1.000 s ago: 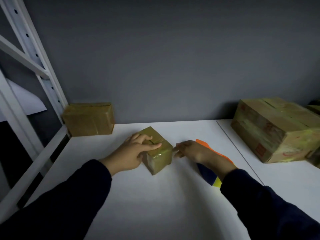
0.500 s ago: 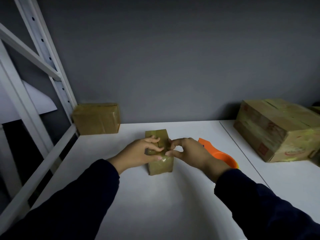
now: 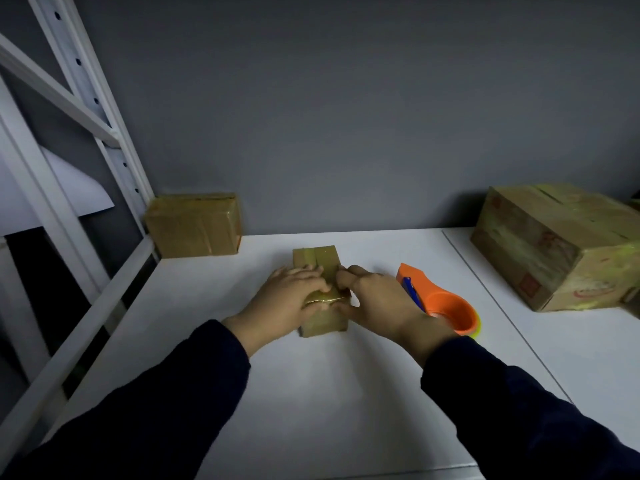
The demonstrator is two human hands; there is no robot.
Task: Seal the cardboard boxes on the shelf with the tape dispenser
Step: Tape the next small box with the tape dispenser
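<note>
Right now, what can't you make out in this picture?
All from the head view:
Top of the small box: mostly under the left hand and right hand; whether they pinch or press is unclear.
The tape dispenser: left side behind the right hand.
The large box: runs off the right edge; print too blurred to read.
</note>
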